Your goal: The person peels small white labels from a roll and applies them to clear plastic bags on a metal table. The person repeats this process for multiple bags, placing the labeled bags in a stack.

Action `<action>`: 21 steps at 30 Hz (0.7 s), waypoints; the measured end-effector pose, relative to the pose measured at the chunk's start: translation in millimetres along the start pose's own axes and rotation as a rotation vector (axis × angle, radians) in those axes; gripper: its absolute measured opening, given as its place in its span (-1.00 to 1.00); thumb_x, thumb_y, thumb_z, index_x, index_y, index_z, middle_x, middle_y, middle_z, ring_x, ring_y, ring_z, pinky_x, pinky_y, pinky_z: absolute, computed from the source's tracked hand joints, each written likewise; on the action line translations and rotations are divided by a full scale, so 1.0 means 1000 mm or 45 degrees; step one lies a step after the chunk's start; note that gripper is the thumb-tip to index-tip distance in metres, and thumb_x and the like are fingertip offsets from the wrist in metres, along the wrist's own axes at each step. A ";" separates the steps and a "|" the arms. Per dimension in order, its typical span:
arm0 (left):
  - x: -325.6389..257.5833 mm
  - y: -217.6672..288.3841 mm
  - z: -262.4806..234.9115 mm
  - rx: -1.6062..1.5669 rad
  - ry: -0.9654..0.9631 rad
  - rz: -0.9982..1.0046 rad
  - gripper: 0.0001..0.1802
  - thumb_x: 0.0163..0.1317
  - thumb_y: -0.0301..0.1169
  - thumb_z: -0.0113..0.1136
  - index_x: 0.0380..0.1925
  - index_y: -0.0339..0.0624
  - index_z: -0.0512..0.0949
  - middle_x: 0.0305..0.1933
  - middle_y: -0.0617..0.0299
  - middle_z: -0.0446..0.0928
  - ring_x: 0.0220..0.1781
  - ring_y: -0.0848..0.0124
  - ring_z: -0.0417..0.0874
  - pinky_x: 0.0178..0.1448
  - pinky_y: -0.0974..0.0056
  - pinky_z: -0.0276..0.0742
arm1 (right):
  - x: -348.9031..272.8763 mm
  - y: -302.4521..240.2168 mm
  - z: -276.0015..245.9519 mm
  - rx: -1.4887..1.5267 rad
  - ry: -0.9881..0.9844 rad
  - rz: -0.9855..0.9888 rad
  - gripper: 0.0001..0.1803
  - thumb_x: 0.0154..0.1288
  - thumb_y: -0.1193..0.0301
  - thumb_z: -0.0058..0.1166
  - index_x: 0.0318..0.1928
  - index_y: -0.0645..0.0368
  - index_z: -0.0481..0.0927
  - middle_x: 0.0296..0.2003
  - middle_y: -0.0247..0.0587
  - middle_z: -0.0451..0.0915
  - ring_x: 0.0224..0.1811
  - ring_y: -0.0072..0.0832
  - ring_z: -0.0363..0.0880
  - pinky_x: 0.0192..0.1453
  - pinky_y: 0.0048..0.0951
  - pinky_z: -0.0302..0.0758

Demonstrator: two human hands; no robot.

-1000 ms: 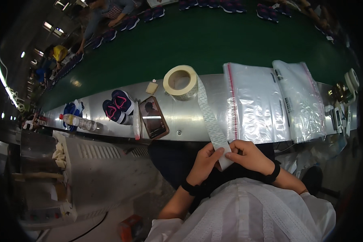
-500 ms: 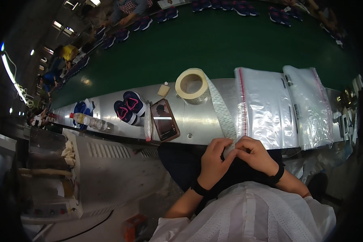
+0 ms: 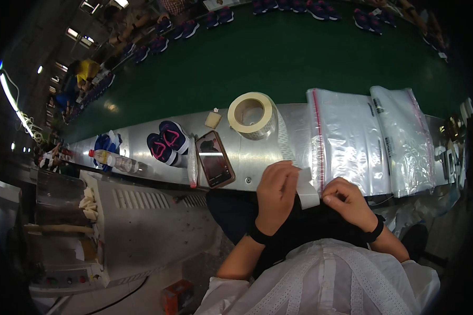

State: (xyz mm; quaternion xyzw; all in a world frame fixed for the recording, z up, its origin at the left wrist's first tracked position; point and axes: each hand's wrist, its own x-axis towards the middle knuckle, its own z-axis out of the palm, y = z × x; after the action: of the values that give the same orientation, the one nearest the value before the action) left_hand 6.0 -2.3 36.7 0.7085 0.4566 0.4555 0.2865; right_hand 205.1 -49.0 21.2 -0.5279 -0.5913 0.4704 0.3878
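A thick cream-coloured roll of labels (image 3: pixel 237 114) stands on the metal ledge, its printed strip running down toward me. My left hand (image 3: pixel 277 195) grips that label strip (image 3: pixel 309 195) near the ledge's front edge; its loose end shows plain white and curls beside my fingers. Close by on the right, my right hand (image 3: pixel 349 203) has thumb and forefinger pinched together, just off the strip's end. Whatever may sit between those fingertips is too small to make out. Clear plastic bags (image 3: pixel 347 142) with a red edge lie flat beyond my right hand.
Left of the roll lie a phone (image 3: pixel 214 160), a small beige block (image 3: pixel 213 119), dark sneakers with pink trim (image 3: pixel 168 142) and a plastic bottle (image 3: pixel 115 160). A green conveyor belt (image 3: pixel 278 58) runs behind, with more shoes and people along its far side. A machine (image 3: pixel 147 220) stands lower left.
My hands, together before, have moved apart: the left slightly up and left with the strip, the right slightly right. The strip's white end now shows between them.
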 end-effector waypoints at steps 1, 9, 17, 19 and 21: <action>0.001 0.001 0.007 -0.019 -0.150 0.056 -0.81 0.18 -0.45 0.13 -0.23 -0.28 0.56 -0.14 0.01 0.56 0.07 0.10 0.50 0.10 0.15 0.39 | 0.002 -0.001 -0.004 -0.004 0.100 -0.026 -0.95 0.15 0.51 0.12 -0.39 0.23 0.53 -0.38 -0.31 0.47 -0.38 -0.60 0.43 -0.35 -0.57 0.35; -0.021 -0.006 0.044 0.282 -0.690 0.274 -0.53 0.14 -0.13 0.20 -0.14 -0.33 0.49 0.06 -0.04 0.47 0.22 0.09 0.38 0.17 0.07 0.30 | 0.039 0.024 -0.006 -1.171 0.605 -0.393 -0.72 -0.05 0.43 0.21 -0.34 0.25 0.42 -0.16 -0.05 0.42 -0.10 -0.14 0.37 -0.02 -0.21 0.28; 0.022 0.007 0.031 0.002 -0.936 -0.179 -0.64 0.28 -0.22 0.04 -0.13 -0.32 0.51 -0.10 0.06 0.56 -0.04 0.19 0.56 0.03 0.22 0.40 | 0.037 0.050 -0.027 -0.783 0.640 -0.370 -0.94 0.07 0.55 0.02 -0.43 0.26 0.43 -0.33 -0.09 0.45 -0.21 -0.14 0.37 -0.08 -0.21 0.29; 0.035 -0.004 0.044 -0.379 -0.858 -0.343 -0.65 0.36 -0.25 -0.09 -0.12 -0.30 0.53 -0.23 0.13 0.60 -0.19 0.38 0.62 -0.13 0.35 0.46 | 0.034 0.048 -0.031 -0.637 0.598 -0.319 -0.97 0.12 0.56 -0.04 -0.43 0.26 0.44 -0.39 -0.12 0.46 -0.24 -0.17 0.37 -0.11 -0.26 0.30; 0.061 -0.007 0.062 -0.999 -0.821 -0.698 -0.62 0.39 -0.24 -0.15 -0.08 -0.34 0.48 -0.23 0.12 0.56 -0.11 0.37 0.59 -0.04 0.33 0.48 | 0.035 0.039 -0.026 -0.543 0.566 -0.273 -0.97 0.14 0.55 -0.03 -0.41 0.26 0.45 -0.38 -0.11 0.46 -0.26 -0.18 0.37 -0.12 -0.28 0.30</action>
State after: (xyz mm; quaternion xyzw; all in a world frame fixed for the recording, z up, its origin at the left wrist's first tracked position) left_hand 69.7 56.6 28.3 0.5082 0.3099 0.2608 0.7600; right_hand 235.2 -10.6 -10.6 -0.6218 -0.6295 0.1656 0.4355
